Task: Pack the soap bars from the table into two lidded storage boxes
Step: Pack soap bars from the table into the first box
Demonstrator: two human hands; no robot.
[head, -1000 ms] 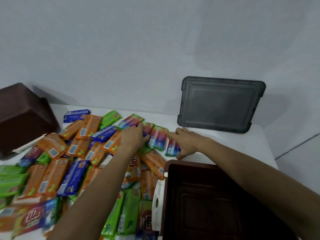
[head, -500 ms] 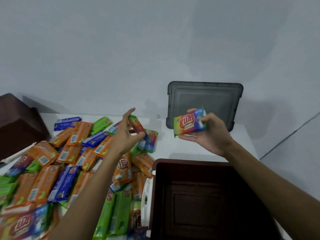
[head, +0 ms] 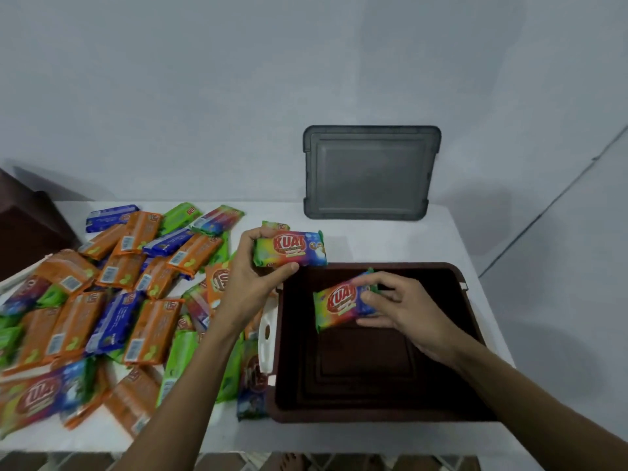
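Note:
An open dark brown storage box (head: 472, 338) stands on the table's right side. Over its inside my right hand (head: 404, 311) grips a rainbow-wrapped soap bar (head: 336, 305). My left hand (head: 255, 277) holds another rainbow soap bar (head: 292, 248) just beyond the box's far left corner, with a further bar partly hidden behind it. A pile of several orange, green, blue and rainbow soap bars (head: 115, 300) covers the table's left half.
A grey lid (head: 370, 171) leans against the wall behind the box. A second brown box (head: 23, 222) sits at the far left. The white table (head: 367, 239) ends at its front edge, where tiled floor shows below.
Both hands lifted rainbow bars off the pile. My right hand came down over the box with its bar; my left hand moved right toward the box's corner with its bar.

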